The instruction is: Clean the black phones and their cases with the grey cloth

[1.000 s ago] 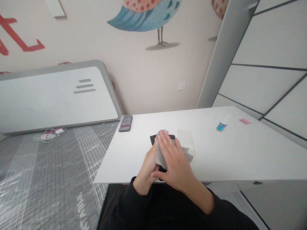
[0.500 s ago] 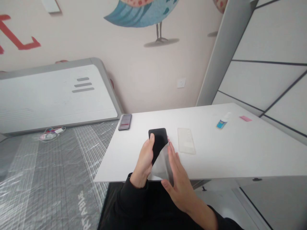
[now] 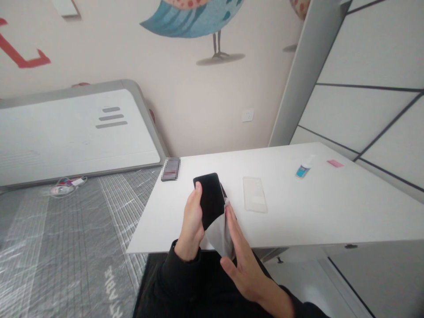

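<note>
My left hand (image 3: 192,216) grips a black smartphone (image 3: 211,198) along its left side, thumb over the edge, its dark face turned up toward me. The phone is held tilted above the table's near edge. A light grey cloth (image 3: 219,234) drapes across its lower right part. With fingers stretched out and the thumb apart, my right hand (image 3: 243,256) presses this cloth along the phone's right edge; the hidden side of the fingers cannot be seen. To the right, a clear phone case (image 3: 254,194) lies flat on the white table.
A small spray bottle (image 3: 303,170) with blue liquid or label lies toward the back right of the white table (image 3: 331,207), near a pink strip (image 3: 335,163). A blurred dark box (image 3: 171,169) sits at the back left corner. Behind stands a pale wall.
The phone has shifted left and tilted, and more of its dark face shows. The cloth is now bunched along its right edge under my right fingers.
</note>
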Demonstrator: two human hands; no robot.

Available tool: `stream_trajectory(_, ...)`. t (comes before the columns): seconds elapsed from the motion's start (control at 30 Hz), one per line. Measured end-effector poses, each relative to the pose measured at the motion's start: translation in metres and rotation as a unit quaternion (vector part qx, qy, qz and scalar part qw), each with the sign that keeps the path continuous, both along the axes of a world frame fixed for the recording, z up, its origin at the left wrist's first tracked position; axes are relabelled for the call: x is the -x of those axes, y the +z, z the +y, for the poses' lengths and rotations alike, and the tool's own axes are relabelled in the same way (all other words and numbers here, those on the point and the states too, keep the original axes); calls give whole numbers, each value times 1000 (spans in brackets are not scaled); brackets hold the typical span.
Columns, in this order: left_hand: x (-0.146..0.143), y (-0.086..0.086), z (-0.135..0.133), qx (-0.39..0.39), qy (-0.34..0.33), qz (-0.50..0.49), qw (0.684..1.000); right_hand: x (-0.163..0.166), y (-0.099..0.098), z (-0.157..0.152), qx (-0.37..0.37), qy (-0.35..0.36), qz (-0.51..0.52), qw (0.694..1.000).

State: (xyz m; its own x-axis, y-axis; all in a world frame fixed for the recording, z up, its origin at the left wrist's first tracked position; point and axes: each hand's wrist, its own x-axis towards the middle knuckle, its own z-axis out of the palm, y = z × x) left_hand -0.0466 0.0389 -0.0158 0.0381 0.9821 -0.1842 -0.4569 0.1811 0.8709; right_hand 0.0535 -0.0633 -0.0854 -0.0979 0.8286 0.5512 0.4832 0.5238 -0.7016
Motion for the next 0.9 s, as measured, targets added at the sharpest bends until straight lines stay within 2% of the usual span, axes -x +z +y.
stream_trajectory(0.13, 4, 0, -1, 1, -32, -27, 999, 1, -5, -10, 7, 29, 47, 998)
stream_trajectory(0.33, 1, -12, -25, 27, -97, 3, 995, -15, 18, 20, -13, 17, 69, 997)
stream_trajectory(0.47, -2, -10, -30, 26, -81, -11, 996, -18, 28, 29, -16, 13, 62, 998)
stream_trajectory(0.57, -2, -2, -23, 30, -43, -22, 998, -12, 22, 19, -1, 26, 53, 998)
stream_trajectory(0.67, 1, 6, -14, 19, -14, -39, 999, -5, 7, -1, 11, 44, 44, 998)
stream_trajectory(0.8, 5, 6, -8, 21, -37, -56, 998, -2, -9, -19, 21, 46, 33, 998)
stream_trajectory(0.9, 5, 2, -13, 21, -43, -31, 998, -6, -5, -14, 18, 43, 34, 998)
